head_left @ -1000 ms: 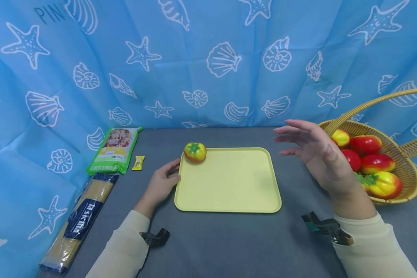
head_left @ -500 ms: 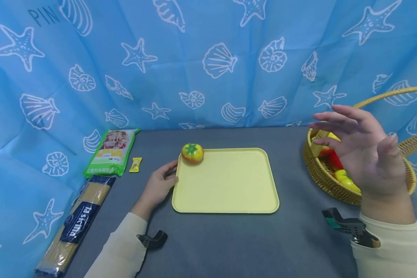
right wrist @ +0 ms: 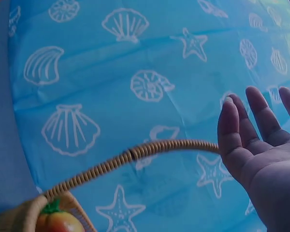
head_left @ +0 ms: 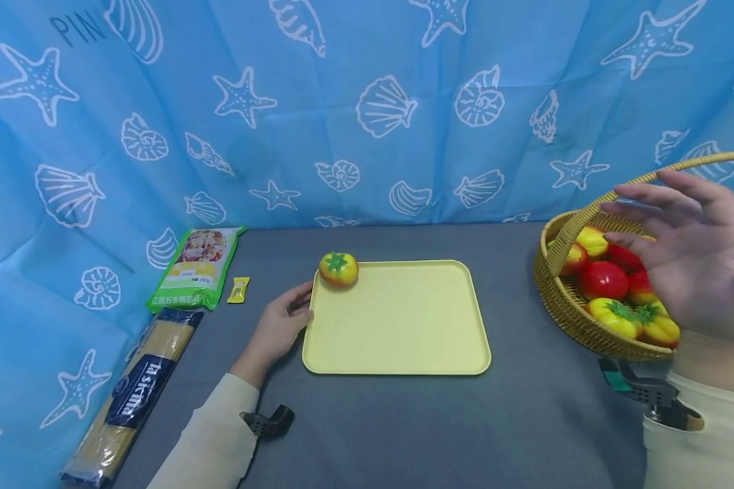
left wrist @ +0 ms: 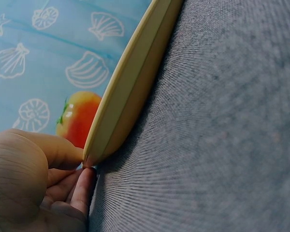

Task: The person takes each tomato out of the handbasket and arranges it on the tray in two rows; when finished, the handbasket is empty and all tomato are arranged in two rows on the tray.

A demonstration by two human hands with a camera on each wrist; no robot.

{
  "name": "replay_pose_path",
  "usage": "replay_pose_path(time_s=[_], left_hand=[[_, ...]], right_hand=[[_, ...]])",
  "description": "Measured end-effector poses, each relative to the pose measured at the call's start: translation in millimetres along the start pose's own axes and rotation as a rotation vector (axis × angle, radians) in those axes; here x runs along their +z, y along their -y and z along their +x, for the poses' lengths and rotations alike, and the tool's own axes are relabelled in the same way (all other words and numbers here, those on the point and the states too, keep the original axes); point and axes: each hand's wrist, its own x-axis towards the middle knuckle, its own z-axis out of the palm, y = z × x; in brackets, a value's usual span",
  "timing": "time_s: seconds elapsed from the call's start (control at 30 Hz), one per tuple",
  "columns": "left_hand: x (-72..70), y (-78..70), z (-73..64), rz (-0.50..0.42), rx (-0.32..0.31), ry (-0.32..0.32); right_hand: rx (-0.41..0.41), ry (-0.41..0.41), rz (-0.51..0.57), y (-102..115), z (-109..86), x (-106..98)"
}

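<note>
My left hand pinches the left rim of a pale yellow tray, thumb on the edge and fingertips beneath, as the left wrist view shows up close. On the tray's far left corner sits a round yellow-red fruit with a green leafy top, also visible behind the rim in the left wrist view. My right hand is raised over the right side of a wicker basket, fingers relaxed and holding nothing. It overlaps the basket's contents in the head view. In the right wrist view, the basket handle arches behind that hand's fingertips.
Several red and yellow fruits fill the basket. At the left lie a green-and-white food packet, a small yellow sachet and a long pack of noodles. A blue shell-patterned curtain hangs behind the grey table.
My right hand has moved rightward from beside the tray, across the basket, uncovering fruits at its left. The left hand stays at the tray's rim. The head view has shifted slightly.
</note>
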Motion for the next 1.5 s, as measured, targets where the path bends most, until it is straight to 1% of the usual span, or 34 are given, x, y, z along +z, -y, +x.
replay_pose_path(time_s=[0.03, 0.1, 0.27, 0.37, 0.4, 0.5, 0.6, 0.67, 0.73, 0.87, 1.07, 1.2, 1.27, 1.33, 1.4, 1.5], left_hand=[[0.0, -0.1, -0.1, 0.001, 0.0, 0.0], [-0.3, -0.1, -0.3, 0.003, 0.003, 0.0], [-0.7, 1.9, 0.2, -0.002, 0.01, 0.002], [-0.6, 2.6, 0.4, -0.006, 0.014, 0.005], [-0.6, 2.7, 0.4, -0.006, 0.015, 0.006], [-0.4, 2.6, 0.2, -0.004, 0.016, 0.005], [-0.4, 2.6, 0.0, -0.001, 0.013, 0.005], [-0.7, 2.5, -0.1, -0.002, 0.015, 0.006], [-0.8, 2.2, -0.1, 0.0, 0.015, 0.004], [-0.8, 2.2, -0.1, 0.005, 0.017, 0.004], [-0.1, 1.7, -0.2, 0.012, 0.006, -0.001], [1.1, 1.6, 0.3, 0.015, -0.004, -0.004], [1.3, 1.7, 0.2, 0.017, -0.005, -0.003], [1.4, 1.4, -0.1, 0.016, -0.007, -0.004], [1.2, 0.9, -0.7, 0.016, -0.006, -0.004], [0.5, 0.8, -1.2, 0.011, -0.004, -0.007]], right_hand=[[0.005, -0.019, -0.024, 1, -1.4, -3], [0.006, -0.03, -0.032, 3, -3.5, -9], [0.01, 0.021, 0.004, 1, -6.5, -27], [0.033, 0.04, -0.01, 2, -10.4, -41], [0.043, 0.036, -0.022, 3, -12.1, -46], [0.07, 0.005, -0.053, 4, -16.6, -59], [0.109, -0.086, -0.126, 4, -21.4, -67], [0.146, -0.164, -0.19, 2, -23.6, -69], [0.181, -0.22, -0.25, -1, -24.9, -70], [0.242, -0.246, -0.299, -9, -25.9, -66], [0.289, -0.358, -0.364, -18, -28.4, -55], [0.322, -0.371, -0.401, -24, -31.4, -61], [0.358, -0.372, -0.476, -28, -32.9, -66], [0.404, -0.375, -0.573, -31, -33.9, -71], [0.443, -0.358, -0.652, -33, -34.1, -74], [0.484, -0.345, -0.698, -34, -33.5, -76]])
